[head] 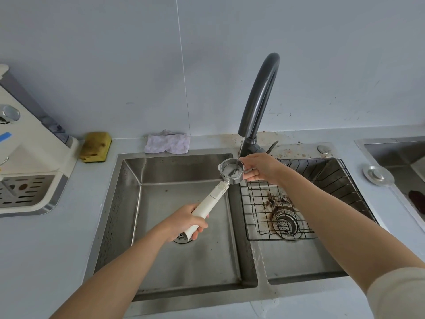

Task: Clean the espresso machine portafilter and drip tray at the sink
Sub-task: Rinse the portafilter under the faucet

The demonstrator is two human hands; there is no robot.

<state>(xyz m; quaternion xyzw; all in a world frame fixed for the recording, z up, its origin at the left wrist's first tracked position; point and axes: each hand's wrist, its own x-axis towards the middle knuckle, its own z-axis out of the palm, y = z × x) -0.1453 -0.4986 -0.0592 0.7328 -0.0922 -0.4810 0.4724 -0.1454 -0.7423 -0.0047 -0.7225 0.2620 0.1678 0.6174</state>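
Note:
I hold the portafilter [230, 171] over the divider of the double sink [128, 194]. Its metal basket faces up under the dark faucet [259, 93], and a thin stream of water runs into it. My left hand [186, 221] grips the end of the cream handle. My right hand [262, 168] holds the basket's right rim with its fingers. The espresso machine [27, 162] stands at the far left, and its slotted drip tray [25, 189] sits in place at the base.
A black wire rack [322, 180] lies in the right basin, with coffee grounds around the drain [286, 222]. A yellow sponge [95, 147] and a lilac cloth [167, 142] rest behind the left basin. A round metal stopper [378, 176] sits right of the sink.

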